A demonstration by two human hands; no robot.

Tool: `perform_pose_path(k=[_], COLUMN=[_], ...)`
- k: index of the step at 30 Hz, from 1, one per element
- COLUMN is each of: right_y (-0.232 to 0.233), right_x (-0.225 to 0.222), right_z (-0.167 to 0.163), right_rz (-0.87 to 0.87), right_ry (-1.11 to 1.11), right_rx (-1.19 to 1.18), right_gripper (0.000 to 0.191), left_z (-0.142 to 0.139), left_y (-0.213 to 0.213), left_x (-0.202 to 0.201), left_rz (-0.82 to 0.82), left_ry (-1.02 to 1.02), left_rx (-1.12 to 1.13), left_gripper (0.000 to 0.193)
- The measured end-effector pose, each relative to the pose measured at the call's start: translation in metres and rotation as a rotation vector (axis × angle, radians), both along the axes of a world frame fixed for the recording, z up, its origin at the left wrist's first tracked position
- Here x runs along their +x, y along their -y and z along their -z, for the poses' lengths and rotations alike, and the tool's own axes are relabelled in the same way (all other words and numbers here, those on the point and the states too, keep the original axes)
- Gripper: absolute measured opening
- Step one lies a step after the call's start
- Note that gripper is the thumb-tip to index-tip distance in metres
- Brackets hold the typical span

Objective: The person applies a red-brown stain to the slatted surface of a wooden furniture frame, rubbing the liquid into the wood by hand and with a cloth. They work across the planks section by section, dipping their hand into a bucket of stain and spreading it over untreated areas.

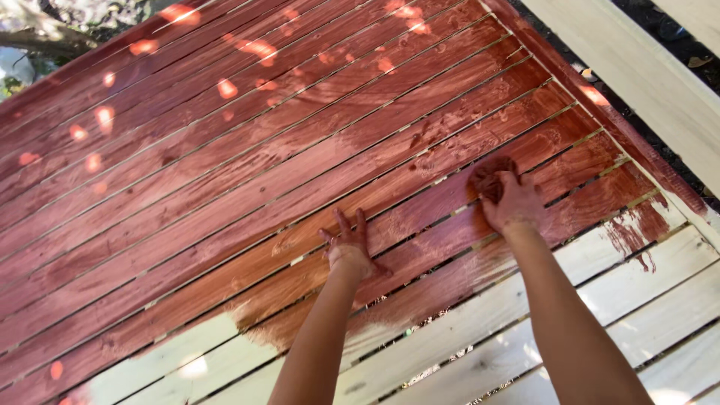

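The right hand (514, 201) has its fingers clamped on a stain-soaked rag (489, 176), pressed to the slatted wooden panel (225, 187) at the right. The left hand (349, 244) lies flat nearby, fingers apart, on a stained slat. Bare pale slats (637, 300) run along the near edge, and a pale board (645, 75) lies far right.

A pale unpainted plank (645, 71) runs along the upper right edge, with dark ground and dry leaves (694, 56) beyond it. At the top left, grey stones and branches (30, 37) lie in shade.
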State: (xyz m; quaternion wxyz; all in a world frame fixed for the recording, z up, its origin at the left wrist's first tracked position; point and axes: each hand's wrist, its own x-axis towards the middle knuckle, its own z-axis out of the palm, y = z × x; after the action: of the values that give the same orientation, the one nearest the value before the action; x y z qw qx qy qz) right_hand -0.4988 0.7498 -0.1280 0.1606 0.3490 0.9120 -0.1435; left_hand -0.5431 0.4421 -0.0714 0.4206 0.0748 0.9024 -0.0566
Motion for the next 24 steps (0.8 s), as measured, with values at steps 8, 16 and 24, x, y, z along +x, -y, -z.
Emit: perform_pose_path(k=[8, 16, 24], right_y=[0.172, 0.387, 0.451], right_x=[0.032, 0.082, 0.112], right_z=[-0.009, -0.028, -0.047], right_rz=[-0.325, -0.664, -1.072], right_ry=[-0.058, 0.025, -0.052], right_rx=[-0.062, -0.239, -0.218], right_gripper=[0.080, 0.096, 0.063], left_z=[0.022, 0.050, -0.011], left_y=[0.091, 0.262, 0.293], left_x=[0.043, 0.116, 0.163], left_rz=[-0.059, -0.455, -0.347], left_ry=[-0.086, -0.285, -0.278], left_rx=[0.285, 0.180, -0.024], left_gripper=[0.125, 0.085, 0.093])
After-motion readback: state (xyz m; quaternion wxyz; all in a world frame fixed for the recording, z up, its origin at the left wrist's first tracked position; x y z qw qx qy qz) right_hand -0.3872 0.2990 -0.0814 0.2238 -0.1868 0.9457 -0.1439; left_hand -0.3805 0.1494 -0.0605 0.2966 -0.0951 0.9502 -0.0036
